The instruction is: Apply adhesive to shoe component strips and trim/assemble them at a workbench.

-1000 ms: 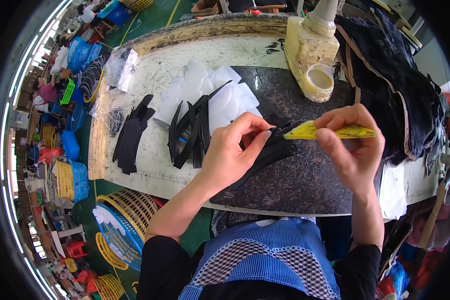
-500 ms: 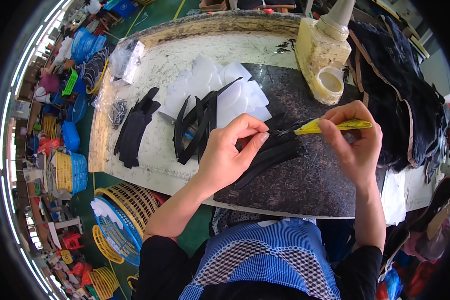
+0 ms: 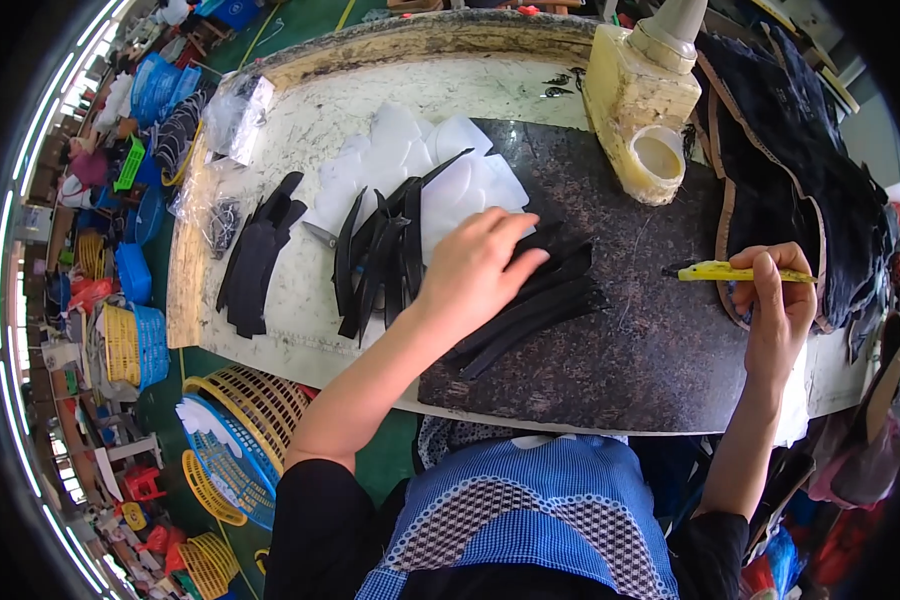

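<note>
A brush [image 3: 715, 271] with a flat yellow handle and a dark tip is pinched in my right hand [image 3: 778, 310], over the right part of the dark board [image 3: 590, 370]. My left hand [image 3: 482, 262], thumb and fingers apart, hovers over or touches the black strips [image 3: 530, 310] fanned out on that board; its fingertips partly hide the upper strips, so contact is unclear. Left of this hand, a loose heap of black strips [image 3: 382, 250] overlaps white rounded pieces [image 3: 395, 145]. A neater stack of black strips [image 3: 260, 260] lies farther left.
A cream, glue-crusted container [image 3: 642, 100] with a round opening stands at the board's far edge. Dark cloth with tan edging [image 3: 800, 180] is piled at the right. Clear plastic bags [image 3: 235, 125] lie at the table's far left. Baskets [image 3: 260, 400] stand below the table's left edge.
My right hand has moved right with the brush, away from the strips. My left hand has loosened its pinch at a strip's end and spread its fingers over the strips.
</note>
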`<state>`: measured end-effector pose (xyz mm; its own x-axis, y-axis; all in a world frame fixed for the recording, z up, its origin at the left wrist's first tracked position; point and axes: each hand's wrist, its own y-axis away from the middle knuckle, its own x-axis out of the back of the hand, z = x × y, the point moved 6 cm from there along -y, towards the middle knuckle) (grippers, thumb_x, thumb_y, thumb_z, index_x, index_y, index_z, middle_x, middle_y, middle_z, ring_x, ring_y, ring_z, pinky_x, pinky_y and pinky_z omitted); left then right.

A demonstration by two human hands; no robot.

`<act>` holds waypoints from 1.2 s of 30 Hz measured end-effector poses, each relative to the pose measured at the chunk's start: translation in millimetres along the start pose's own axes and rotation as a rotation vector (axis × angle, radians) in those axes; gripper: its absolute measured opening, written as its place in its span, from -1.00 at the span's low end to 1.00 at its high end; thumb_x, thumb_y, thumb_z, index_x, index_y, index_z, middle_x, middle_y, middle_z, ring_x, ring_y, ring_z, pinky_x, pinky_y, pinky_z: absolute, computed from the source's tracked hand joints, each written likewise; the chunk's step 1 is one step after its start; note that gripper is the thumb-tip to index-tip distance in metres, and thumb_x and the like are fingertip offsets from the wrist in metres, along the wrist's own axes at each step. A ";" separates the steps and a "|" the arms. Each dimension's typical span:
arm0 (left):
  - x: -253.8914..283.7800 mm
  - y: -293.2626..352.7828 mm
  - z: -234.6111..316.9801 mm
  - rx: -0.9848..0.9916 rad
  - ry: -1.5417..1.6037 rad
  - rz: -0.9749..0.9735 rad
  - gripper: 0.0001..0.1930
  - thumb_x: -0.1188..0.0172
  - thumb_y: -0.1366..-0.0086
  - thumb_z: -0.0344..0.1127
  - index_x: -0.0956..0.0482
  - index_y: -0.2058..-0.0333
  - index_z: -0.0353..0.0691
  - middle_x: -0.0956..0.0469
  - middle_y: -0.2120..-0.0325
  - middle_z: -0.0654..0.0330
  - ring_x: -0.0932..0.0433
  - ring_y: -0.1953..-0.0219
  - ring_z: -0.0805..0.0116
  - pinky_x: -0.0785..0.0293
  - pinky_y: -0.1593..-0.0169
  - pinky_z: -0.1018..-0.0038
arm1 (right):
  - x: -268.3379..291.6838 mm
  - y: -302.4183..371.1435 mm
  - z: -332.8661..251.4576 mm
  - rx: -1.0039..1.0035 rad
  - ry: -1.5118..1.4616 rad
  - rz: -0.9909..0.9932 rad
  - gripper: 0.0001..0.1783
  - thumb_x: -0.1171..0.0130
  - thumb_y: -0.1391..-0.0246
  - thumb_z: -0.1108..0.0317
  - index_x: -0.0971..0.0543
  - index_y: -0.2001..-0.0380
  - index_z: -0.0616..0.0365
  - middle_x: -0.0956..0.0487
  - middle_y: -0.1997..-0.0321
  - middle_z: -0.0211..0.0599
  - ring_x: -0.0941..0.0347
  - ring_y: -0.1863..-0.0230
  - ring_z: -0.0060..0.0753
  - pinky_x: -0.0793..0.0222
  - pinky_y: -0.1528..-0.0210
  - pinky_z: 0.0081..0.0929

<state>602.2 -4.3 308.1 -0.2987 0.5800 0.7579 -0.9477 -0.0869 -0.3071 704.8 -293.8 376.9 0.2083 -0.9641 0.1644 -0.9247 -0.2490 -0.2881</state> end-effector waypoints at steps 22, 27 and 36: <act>43.5 -26.7 -30.7 0.589 1.442 0.166 -0.77 0.00 -0.52 -0.33 -0.42 0.03 -0.41 -0.59 0.04 -0.21 -0.68 0.06 0.15 -0.70 -0.01 0.37 | -60.2 15.3 17.6 -0.364 -0.123 -0.336 -0.69 -0.08 0.00 0.37 -0.58 0.18 0.27 -0.37 0.59 -0.61 -0.24 0.59 -0.77 -0.09 0.49 -0.71; 43.9 -29.8 -17.4 0.574 1.526 0.264 -0.77 0.01 -0.52 -0.34 -0.42 0.03 -0.42 -0.58 0.03 -0.21 -0.67 0.04 0.16 -0.71 -0.03 0.38 | -148.2 44.9 16.4 -0.618 -0.321 -0.771 -0.66 -0.14 -0.26 0.28 -0.61 0.00 0.25 -0.38 0.59 -0.61 -0.27 0.57 -0.75 -0.19 0.47 -0.69; 57.3 -6.2 -25.5 0.460 1.339 0.479 -0.74 -0.04 -0.50 -0.37 -0.31 -0.06 -0.32 -0.58 0.02 -0.10 -0.63 -0.02 0.17 -0.57 -0.12 0.34 | -181.1 38.9 9.7 -0.581 -0.420 -0.777 -0.81 -0.22 -0.26 0.29 -0.52 0.38 0.15 -0.41 0.56 -0.63 -0.29 0.53 -0.78 -0.19 0.48 -0.67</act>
<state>593.8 50.1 338.8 -0.5035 0.6945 -0.5140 -0.8195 -0.5724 0.0294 634.2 -129.7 326.8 0.7994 -0.5409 -0.2614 -0.4773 -0.8361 0.2705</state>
